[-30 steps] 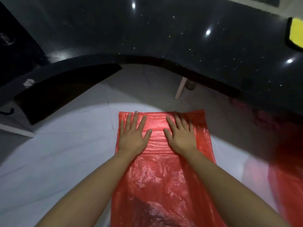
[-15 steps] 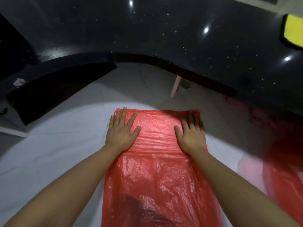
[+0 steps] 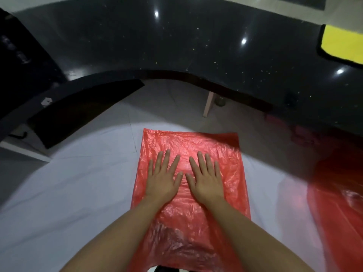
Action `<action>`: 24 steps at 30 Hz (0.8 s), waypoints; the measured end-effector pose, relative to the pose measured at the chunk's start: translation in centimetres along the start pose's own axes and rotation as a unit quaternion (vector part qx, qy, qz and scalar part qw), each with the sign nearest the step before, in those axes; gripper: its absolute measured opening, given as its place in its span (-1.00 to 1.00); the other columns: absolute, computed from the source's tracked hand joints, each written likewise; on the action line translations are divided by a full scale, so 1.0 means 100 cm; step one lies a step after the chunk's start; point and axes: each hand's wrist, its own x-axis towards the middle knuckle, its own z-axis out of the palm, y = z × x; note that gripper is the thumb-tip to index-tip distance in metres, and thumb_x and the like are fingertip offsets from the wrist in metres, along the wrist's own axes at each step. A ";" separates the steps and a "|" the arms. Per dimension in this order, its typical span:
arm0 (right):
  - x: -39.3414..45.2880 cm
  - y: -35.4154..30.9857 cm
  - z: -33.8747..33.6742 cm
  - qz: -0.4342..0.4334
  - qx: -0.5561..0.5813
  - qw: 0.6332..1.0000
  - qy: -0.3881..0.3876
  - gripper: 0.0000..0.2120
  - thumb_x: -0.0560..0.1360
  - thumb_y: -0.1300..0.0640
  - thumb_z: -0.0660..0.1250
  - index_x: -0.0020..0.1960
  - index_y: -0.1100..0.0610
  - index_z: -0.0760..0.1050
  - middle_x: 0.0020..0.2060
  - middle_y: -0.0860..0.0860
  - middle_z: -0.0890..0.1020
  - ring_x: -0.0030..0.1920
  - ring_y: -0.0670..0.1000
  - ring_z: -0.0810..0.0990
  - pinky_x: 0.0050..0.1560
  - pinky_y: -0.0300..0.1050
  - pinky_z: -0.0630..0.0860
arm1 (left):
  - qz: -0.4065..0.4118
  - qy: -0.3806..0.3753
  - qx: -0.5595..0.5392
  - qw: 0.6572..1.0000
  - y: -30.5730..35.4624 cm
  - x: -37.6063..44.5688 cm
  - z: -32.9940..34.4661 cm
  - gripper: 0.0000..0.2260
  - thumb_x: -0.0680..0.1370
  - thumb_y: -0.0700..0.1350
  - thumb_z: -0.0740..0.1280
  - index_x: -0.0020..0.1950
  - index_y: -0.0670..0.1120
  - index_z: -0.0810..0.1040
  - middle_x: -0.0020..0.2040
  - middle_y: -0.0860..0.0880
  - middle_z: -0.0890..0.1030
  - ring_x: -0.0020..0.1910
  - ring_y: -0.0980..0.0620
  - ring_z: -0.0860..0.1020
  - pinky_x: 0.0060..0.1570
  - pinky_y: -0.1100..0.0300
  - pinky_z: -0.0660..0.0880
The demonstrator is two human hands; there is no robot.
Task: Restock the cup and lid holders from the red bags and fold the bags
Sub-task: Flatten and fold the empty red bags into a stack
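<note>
We have one head-worn view, looking steeply down and forward from close above the white floor [image 3: 59, 193]; the dark counter [image 3: 176, 46] arcs from 9 to 3 o'clock overhead.
</note>
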 end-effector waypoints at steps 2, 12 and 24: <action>-0.003 0.012 0.002 -0.005 -0.012 1.000 0.008 -0.43 0.67 -0.30 -0.14 0.64 -0.17 -0.05 0.65 -0.04 -0.09 0.63 0.03 -0.26 0.60 0.19 -0.16 | 0.009 0.016 0.001 1.000 -0.009 -0.001 0.003 -0.44 0.66 0.32 -0.11 0.64 0.24 -0.13 0.66 0.03 -0.19 0.62 -0.03 -0.27 0.57 -0.16 -0.19; -0.023 0.080 -0.015 0.041 -0.021 0.999 0.006 -0.43 0.67 -0.29 -0.17 0.65 -0.18 -0.11 0.65 -0.05 -0.14 0.62 -0.01 -0.27 0.61 0.04 -0.23 | -0.002 0.016 -0.004 1.000 -0.055 -0.007 -0.003 -0.44 0.65 0.35 -0.15 0.63 0.24 -0.08 0.67 0.00 -0.17 0.63 -0.02 -0.26 0.59 -0.12 -0.14; -0.068 -0.020 -0.018 -0.035 0.033 0.998 -0.051 -0.41 0.66 -0.26 -0.29 0.63 -0.08 -0.25 0.62 -0.02 -0.29 0.58 -0.02 -0.41 0.59 0.06 -0.33 | 0.037 -0.050 -0.024 0.998 0.010 -0.068 -0.016 -0.44 0.66 0.23 -0.24 0.66 0.12 -0.11 0.66 -0.03 -0.20 0.61 -0.03 -0.32 0.55 -0.10 -0.33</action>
